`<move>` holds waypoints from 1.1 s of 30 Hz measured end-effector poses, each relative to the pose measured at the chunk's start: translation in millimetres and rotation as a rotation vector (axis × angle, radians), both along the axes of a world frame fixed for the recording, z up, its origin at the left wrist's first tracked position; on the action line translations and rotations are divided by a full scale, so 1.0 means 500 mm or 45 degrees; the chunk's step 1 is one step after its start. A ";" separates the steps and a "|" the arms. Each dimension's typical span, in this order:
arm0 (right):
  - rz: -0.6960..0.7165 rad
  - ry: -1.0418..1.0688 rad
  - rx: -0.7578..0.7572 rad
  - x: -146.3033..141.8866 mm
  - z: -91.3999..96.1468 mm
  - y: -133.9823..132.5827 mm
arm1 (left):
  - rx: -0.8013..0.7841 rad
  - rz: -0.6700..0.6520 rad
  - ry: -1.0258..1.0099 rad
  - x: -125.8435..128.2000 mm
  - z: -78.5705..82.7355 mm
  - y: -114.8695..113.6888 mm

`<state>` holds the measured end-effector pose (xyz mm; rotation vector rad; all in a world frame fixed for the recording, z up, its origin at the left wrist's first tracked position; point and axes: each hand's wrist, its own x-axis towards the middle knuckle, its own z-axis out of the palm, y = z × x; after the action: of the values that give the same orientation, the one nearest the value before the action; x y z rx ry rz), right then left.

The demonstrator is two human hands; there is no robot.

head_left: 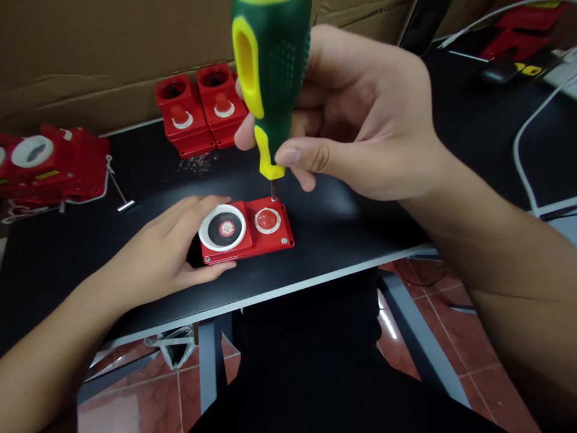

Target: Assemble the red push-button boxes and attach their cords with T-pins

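Note:
A small red box (252, 240) with a white-ringed black disc and a red round button lies on the black table (342, 228) near its front edge. My left hand (166, 252) grips the box's left end, thumb and fingers wrapped round it. My right hand (356, 114) is closed on a green and yellow screwdriver (269, 72), held upright. Its tip rests on the box's far right corner.
Two more red boxes (201, 108) stand at the back against a cardboard wall (90, 54). A pile of red parts (49, 162) lies far left with a small metal pin (121, 192). White cables (523, 150) and a red tool (518, 30) sit at the right.

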<state>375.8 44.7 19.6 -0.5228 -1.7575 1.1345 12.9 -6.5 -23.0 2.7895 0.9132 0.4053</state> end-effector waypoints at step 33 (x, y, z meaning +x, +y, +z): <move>-0.103 -0.046 0.076 0.003 -0.033 0.029 | -0.015 -0.006 0.009 0.007 0.005 0.001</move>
<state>377.3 59.1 2.9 -0.5760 -1.7795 1.0195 16.2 -6.2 -20.7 2.7835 0.9077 0.3877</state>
